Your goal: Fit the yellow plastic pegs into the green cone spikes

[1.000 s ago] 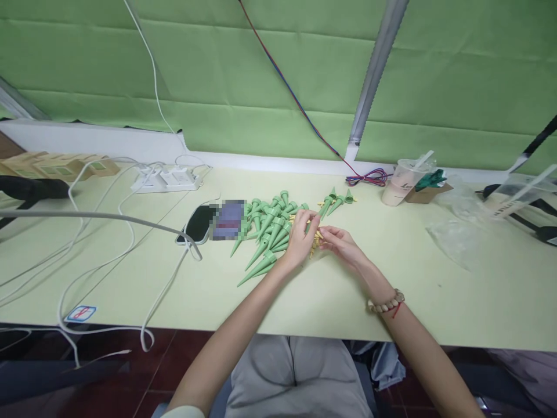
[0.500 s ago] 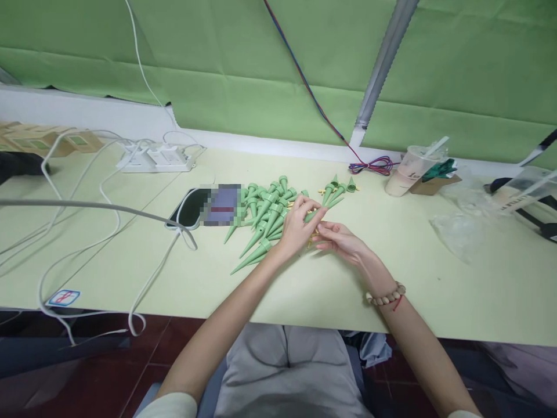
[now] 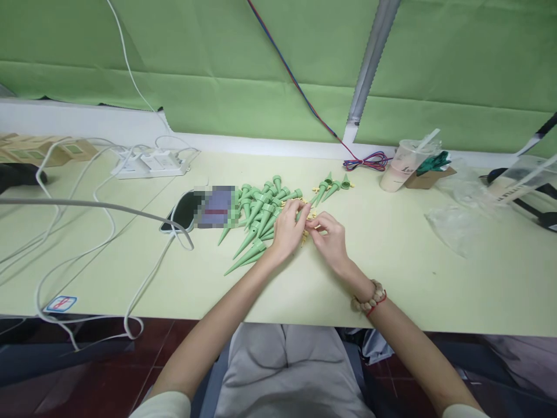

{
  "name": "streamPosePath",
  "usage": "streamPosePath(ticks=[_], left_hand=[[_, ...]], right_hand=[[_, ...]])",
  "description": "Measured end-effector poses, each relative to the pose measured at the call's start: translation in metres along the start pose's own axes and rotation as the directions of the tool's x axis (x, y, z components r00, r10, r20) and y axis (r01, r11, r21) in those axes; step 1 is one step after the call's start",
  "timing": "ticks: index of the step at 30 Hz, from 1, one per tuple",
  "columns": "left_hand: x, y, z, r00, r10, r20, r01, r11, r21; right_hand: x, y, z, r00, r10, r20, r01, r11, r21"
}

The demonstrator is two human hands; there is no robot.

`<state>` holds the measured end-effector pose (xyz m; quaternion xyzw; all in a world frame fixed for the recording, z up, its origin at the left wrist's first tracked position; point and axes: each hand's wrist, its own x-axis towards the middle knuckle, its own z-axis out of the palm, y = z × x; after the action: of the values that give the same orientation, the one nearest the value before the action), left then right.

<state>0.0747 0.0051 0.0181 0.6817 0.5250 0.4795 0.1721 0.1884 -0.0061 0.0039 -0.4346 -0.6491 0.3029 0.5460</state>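
Note:
My left hand is closed around a green plastic cone-shaped spike, most of which its fingers hide. Against those fingertips, my right hand is bent into a pinch; whatever sits between its fingers is too small and covered to make out. A pile of similar green spikes with ridged caps lies just left of my hands. Small yellow pieces show on the table under and around my fingers. Beyond them lies a small group of green spikes, some with yellow bits at the cap.
Left of the pile lie a phone and a blurred-out rectangle. White cables run from a power strip. At the right stand a drink cup, a small cardboard box and a clear plastic bag.
My right hand has turned over from a more open, palm-up pose into a pinch at the left fingertips. The spike in my left hand now shows less. The view has shifted slightly.

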Motion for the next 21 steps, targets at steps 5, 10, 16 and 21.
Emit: streamPosePath(ticks=[5, 10, 16, 21], left_hand=[[0.003, -0.003, 0.001, 0.999, -0.014, -0.051, 0.010, 0.997, -0.073], [0.006, -0.005, -0.002, 0.990, 0.002, -0.142, -0.019, 0.993, -0.114], [0.006, -0.005, -0.004, 0.991, 0.131, -0.023, -0.133, 0.981, -0.144], [0.001, -0.002, -0.004, 0.984, 0.169, 0.058, -0.162, 0.980, -0.111]], right_hand=[[0.005, -0.006, -0.001, 0.969, 0.217, 0.116, -0.236, 0.954, 0.187], [0.010, -0.009, -0.001, 0.818, 0.509, 0.268, -0.575, 0.721, 0.386], [0.010, -0.005, -0.004, 0.729, 0.530, 0.433, -0.681, 0.619, 0.391], [0.006, -0.005, 0.000, 0.770, 0.515, 0.377, -0.637, 0.655, 0.406]])
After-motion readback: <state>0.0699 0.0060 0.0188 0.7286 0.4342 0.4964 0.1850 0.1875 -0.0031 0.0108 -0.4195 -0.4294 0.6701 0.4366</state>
